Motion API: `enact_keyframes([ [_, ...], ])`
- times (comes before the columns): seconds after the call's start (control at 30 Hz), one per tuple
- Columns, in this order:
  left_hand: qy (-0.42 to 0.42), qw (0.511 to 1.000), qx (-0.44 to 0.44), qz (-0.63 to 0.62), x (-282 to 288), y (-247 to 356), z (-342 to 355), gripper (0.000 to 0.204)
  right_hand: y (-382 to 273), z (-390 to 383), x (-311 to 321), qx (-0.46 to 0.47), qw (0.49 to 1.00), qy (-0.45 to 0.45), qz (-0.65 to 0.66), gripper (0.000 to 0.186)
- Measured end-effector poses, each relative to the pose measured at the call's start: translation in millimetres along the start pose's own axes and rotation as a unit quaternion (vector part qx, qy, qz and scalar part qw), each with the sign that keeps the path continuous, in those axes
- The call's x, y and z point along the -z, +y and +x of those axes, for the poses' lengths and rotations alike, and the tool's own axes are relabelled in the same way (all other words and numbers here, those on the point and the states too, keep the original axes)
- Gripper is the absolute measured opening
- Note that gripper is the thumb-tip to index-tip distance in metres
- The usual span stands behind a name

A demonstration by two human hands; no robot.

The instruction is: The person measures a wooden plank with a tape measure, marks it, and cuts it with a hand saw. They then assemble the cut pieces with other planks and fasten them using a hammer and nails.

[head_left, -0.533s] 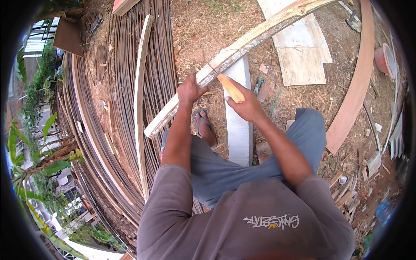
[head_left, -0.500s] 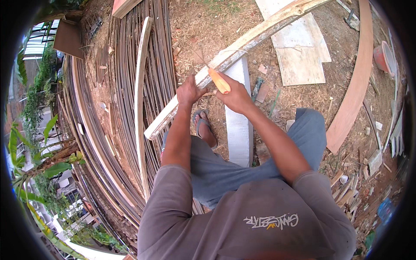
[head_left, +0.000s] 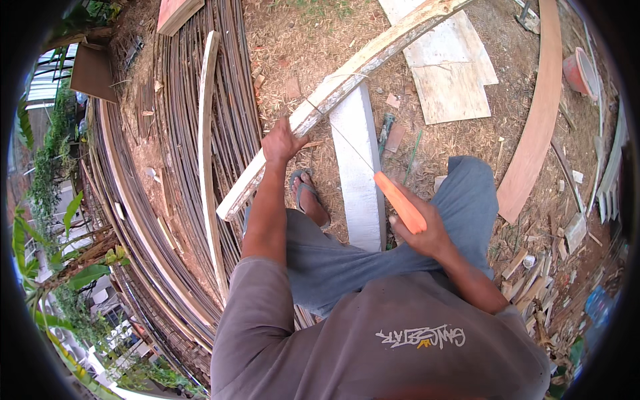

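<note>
Orange-handled saw (head_left: 396, 196) gripped by right hand (head_left: 428, 228); left hand (head_left: 281, 143) clasps pale beam (head_left: 352, 75).

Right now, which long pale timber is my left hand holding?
Your left hand holds the diagonal timber, the one crossed by the handsaw and passing over the white block. The pale timber along the dark strips is untouched.

Reddish bucket (head_left: 573, 72) near brown board (head_left: 534, 127)

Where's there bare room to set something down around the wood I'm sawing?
The pale, flat plywood sheet lies mostly bare right of the long, rough-edged timber. Shaving-strewn brown ground opens between that sheet and the curved, reddish wooden plank. Splintered, pale wood scraps crowd the lower right.
</note>
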State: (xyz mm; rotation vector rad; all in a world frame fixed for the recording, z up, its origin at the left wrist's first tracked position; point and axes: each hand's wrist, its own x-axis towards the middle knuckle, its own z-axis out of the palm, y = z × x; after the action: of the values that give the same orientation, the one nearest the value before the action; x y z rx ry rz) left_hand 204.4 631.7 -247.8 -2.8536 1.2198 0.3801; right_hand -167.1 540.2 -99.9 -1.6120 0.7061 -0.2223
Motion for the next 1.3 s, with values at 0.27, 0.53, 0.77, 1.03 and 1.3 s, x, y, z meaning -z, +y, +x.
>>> enact_keyframes([
  [0.27, -0.005, 1.0, -0.002, 0.007, 5, 6, -1, 0.068, 26, 127, -50, 0.019, 0.999, -0.009, -0.048, 0.071],
  [0.53, -0.002, 1.0, -0.004, 0.013, 3, 4, 1, 0.073, -12, -89, 28, -0.008, 0.999, -0.029, -0.025, 0.071],
  [0.77, 0.018, 1.0, 0.001, -0.015, 1, 4, -3, 0.071, 32, 165, -69, -0.013, 0.997, -0.009, -0.07, 0.067],
  [1.03, 0.019, 0.998, -0.019, -0.057, -3, -9, -1, 0.07, -13, -72, 20, -0.03, 0.998, -0.032, -0.038, 0.07],
  [1.3, -0.013, 0.998, -0.007, -0.058, -2, -13, -2, 0.07, 22, 86, -45, 0.048, 0.999, 0.014, -0.007, 0.064],
])
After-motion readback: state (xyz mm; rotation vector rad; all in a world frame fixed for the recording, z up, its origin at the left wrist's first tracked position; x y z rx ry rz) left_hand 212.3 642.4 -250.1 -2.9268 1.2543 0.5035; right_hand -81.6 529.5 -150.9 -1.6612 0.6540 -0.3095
